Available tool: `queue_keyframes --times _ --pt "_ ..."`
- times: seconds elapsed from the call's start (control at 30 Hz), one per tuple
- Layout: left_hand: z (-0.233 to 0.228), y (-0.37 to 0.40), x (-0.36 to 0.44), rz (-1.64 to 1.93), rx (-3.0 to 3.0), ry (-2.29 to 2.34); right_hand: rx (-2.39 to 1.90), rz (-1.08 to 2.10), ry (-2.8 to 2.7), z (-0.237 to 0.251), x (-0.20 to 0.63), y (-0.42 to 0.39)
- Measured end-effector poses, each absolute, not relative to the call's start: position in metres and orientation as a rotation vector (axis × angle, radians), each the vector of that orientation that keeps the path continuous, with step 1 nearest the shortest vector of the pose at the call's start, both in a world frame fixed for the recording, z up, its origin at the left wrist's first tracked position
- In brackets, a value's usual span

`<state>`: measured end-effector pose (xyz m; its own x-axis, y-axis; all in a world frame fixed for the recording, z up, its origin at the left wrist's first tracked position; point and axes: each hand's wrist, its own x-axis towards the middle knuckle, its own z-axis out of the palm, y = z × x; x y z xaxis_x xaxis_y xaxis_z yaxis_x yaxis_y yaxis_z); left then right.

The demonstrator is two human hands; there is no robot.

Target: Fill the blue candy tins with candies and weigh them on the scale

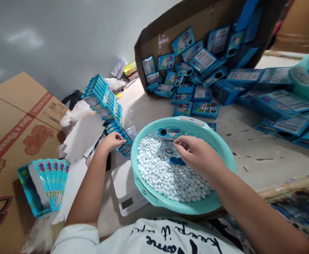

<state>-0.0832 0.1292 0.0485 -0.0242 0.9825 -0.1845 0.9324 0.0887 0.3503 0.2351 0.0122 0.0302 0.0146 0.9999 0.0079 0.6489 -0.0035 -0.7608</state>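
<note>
My right hand (pixel 192 150) is over a turquoise basin (pixel 141 183) filled with small white candies (pixel 167 176). Its thumb and fingers are drawn together; whatever they pinch, if anything, is hidden. Just beyond the fingertips a small blue candy box (pixel 169 133) with a dark round spot lies on the candies. Blue oval pieces (pixel 177 161) and a grey round piece (pixel 169 150) lie below it. On the left, my left hand (pixel 114 141) has its fingers closed at the edge of a row of blue boxes with dark round openings (pixel 125 144); I cannot make out what it grips.
A white scale (pixel 129 187) sits partly under the basin's left side. Stacked blue boxes (pixel 103 97) stand behind my left hand. A tipped carton (pixel 154 38) spills blue boxes (pixel 203 60) at the back. An open display box (pixel 44 187) and a large cardboard box (pixel 19 141) are left.
</note>
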Motion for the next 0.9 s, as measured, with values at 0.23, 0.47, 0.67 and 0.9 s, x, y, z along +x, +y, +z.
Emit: queue_keyframes --times 0.23,0.47,0.67,0.9 --pt "0.060 0.142 -0.068 -0.164 1.971 2.017 -1.756 0.802 -1.674 0.028 0.234 0.014" --pt "0.069 0.156 -0.060 -0.426 2.039 2.009 -1.731 0.830 -1.688 0.023 0.235 0.015" --pt "0.065 0.162 -0.062 -0.395 2.055 1.898 -1.747 0.840 -1.703 0.022 0.236 0.016" --pt "0.061 0.127 -0.067 -0.168 2.184 1.941 -1.710 0.838 -1.708 0.025 0.237 0.015"
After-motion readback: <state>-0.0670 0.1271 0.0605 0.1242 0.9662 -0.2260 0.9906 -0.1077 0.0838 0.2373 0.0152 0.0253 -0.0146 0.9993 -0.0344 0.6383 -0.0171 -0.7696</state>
